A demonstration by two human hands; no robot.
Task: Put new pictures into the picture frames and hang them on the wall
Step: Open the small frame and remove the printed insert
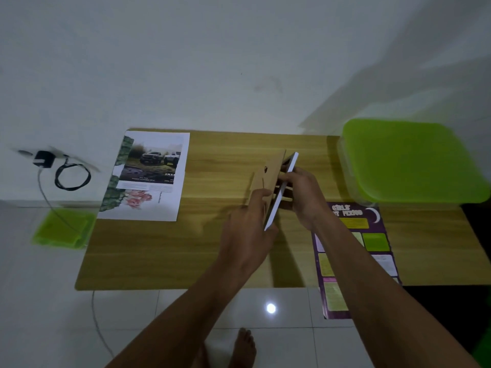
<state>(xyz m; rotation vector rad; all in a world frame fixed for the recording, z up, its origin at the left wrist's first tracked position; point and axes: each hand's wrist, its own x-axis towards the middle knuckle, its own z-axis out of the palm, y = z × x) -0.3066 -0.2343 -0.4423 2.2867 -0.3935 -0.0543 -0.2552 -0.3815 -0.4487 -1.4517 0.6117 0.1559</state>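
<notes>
A white picture frame stands on edge over the middle of the wooden table, seen almost end-on. Its brown backing board leans away from it on the left side. My left hand holds the near end of the frame and board, thumb across the board. My right hand grips the frame from the right, fingers reaching between board and frame. A stack of printed pictures, topped by a car photo, lies at the table's far left. A purple poster lies under my right forearm, overhanging the near edge.
A lime-green lidded box sits at the table's far right corner. On the floor to the left lie a small green tray, a black charger and a coiled cable. My bare foot shows on the white tiles.
</notes>
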